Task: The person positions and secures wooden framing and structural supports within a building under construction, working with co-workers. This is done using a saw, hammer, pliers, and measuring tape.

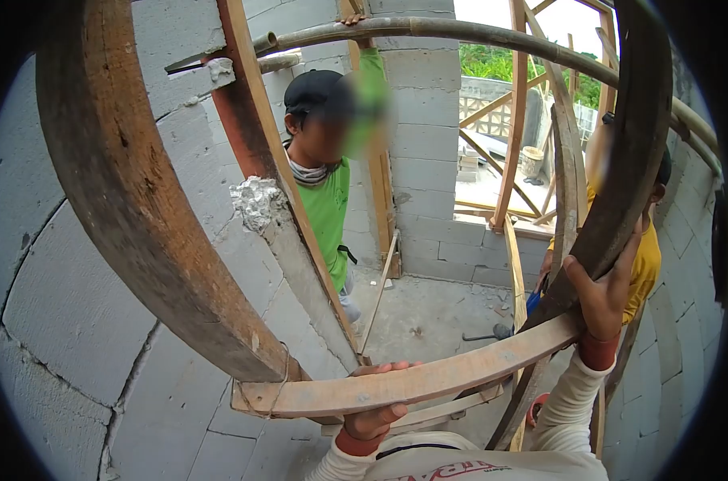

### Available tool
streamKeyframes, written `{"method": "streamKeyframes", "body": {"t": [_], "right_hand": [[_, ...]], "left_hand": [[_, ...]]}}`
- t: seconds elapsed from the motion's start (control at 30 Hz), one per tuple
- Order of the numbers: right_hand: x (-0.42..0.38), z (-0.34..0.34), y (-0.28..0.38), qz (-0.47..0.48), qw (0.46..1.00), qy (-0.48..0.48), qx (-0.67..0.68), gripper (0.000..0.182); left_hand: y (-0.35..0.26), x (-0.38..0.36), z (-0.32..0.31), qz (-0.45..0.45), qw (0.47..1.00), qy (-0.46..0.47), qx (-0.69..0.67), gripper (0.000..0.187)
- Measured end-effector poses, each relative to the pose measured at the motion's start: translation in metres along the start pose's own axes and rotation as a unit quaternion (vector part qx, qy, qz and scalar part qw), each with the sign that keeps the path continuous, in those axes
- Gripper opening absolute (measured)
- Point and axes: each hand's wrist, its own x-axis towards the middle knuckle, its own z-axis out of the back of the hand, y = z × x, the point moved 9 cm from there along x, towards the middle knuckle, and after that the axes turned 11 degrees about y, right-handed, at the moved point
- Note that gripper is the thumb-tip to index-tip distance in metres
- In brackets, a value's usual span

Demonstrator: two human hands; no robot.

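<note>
A light wooden plank (428,375) runs across in front of my chest. My left hand (373,417) is wrapped round it, the thumb at the lower edge and the fingers over the far side. Wire ties the plank's left end to a thick, weathered timber beam (151,200). At the plank's right end my right hand (603,298) grips a dark timber post (620,176), thumb on one side and fingers along the other. The plank's right end meets this post just beside my wrist.
Past the plank, a person in a green shirt (332,216) reaches up to a bamboo pole (444,29). Behind the dark post stands a person in yellow (643,272). Grey block walls (83,297) enclose the space. A hammer (500,331) appears low beyond the plank.
</note>
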Motion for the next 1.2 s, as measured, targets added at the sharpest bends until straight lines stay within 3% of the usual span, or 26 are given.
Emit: {"method": "streamKeyframes", "body": {"t": [0.3,0.43,0.57,0.67,0.87,0.97,1.2], "right_hand": [[0.039,-0.070,0.030,0.129,0.988,0.084,0.002,0.106],[0.053,-0.107,0.035,0.130,0.970,0.154,0.134,0.111],[0.057,-0.134,0.067,0.203,0.949,0.189,0.148,0.115],[0.055,-0.157,0.085,0.204,0.928,0.223,0.219,0.111],[0.026,-0.179,0.136,0.210,0.898,0.276,0.272,0.109],[0.007,-0.186,0.156,0.226,0.894,0.284,0.262,0.109],[-0.034,-0.213,0.190,0.270,0.867,0.309,0.282,0.114]], "left_hand": [[-0.057,-0.031,-0.034,-0.133,0.976,-0.085,0.149,0.069],[-0.070,-0.056,-0.046,-0.171,0.950,-0.124,0.228,0.070],[-0.076,-0.078,-0.061,-0.206,0.925,-0.159,0.278,0.071],[-0.086,-0.102,-0.068,-0.229,0.904,-0.187,0.309,0.072],[-0.114,-0.145,-0.096,-0.268,0.880,-0.237,0.313,0.074],[-0.124,-0.174,-0.100,-0.301,0.869,-0.239,0.311,0.064],[-0.145,-0.237,-0.103,-0.332,0.812,-0.359,0.318,0.071]]}}
